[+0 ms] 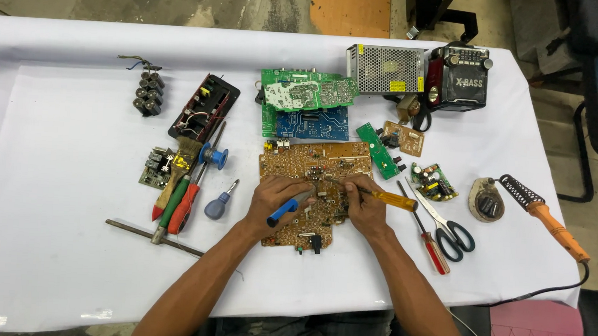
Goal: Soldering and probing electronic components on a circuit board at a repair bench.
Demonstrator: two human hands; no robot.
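Brown circuit board (311,189) is lying flat on the white-covered table (69,195), a little nearer the front edge than the middle, copper-and-solder side up as far as I am reading it. I am judging it as light, stiff and thin, with brittle edges and small parts that would snap or lift if pressed; it looks likely to slide on the cloth, so I would be pinning it by a bare margin or pinching it at the rim, never on the solder joints.

My left hand (276,201) is resting on the board's left part, fingers curled closed around a blue-handled tool (289,209); its tip is hidden, so I cannot tell what kind it is. My right hand (366,207) is lying on the board's right part, its grip closed on a yellow-handled screwdriver (384,196) whose shaft is pointing left onto the board.

Just beside the right hand, a red-handled screwdriver (429,242) and scissors (451,233) are lying on the cloth. Further toward the right edge, a soldering iron (552,221) with an orange handle is resting near a small round stand (485,200). Left of the board, a cluster of screwdrivers and a brush (183,188) are lying together, with a metal rod (153,237) in front of them. Toward the back edge, green and blue boards (306,103) are stacked, with a metal-cased power supply (386,69) and a black radio (460,77) beside them.
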